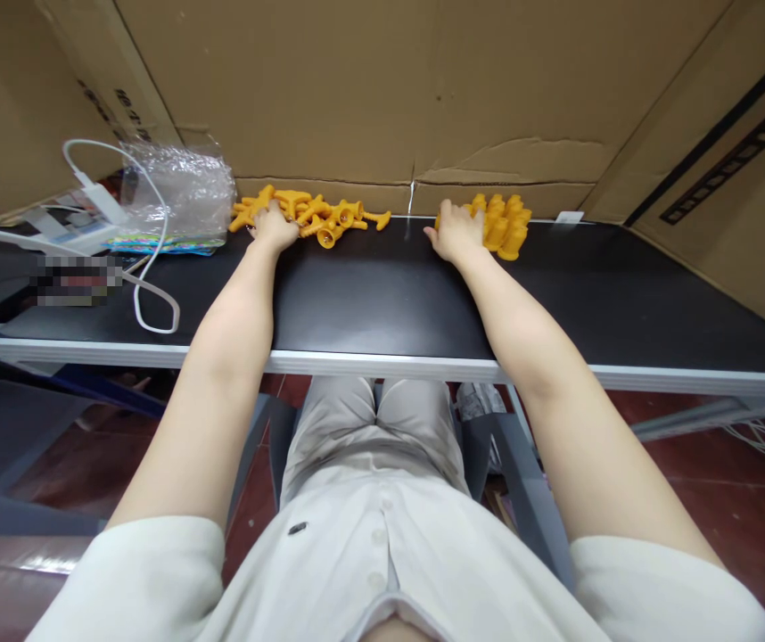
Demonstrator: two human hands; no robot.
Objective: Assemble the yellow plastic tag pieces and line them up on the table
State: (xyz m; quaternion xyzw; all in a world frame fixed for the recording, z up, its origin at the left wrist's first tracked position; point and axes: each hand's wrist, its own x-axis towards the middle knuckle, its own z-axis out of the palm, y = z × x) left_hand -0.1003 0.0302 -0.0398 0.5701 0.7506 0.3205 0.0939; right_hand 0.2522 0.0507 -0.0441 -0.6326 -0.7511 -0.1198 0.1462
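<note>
My left hand point(275, 229) is at the left end of a loose pile of yellow plastic pieces point(308, 207), its fingers curled down onto one of them. Several pieces have T-shaped handles, and others end in round, hollow cups point(327, 235). Further right, my right hand point(457, 234) is closed at the left side of a tight group of yellow pieces point(508, 227) standing upright in rows. A bit of yellow shows by its thumb and fingers; the rest of that piece is hidden behind the hand.
A black tabletop point(382, 303) with a pale metal front edge lies before me. Cardboard walls point(356, 89) enclose its back and sides. At the left are clear plastic wrapping point(185, 192), a white cable point(155, 294) and a white frame point(21, 239). A small white piece point(570, 217) sits at the back right.
</note>
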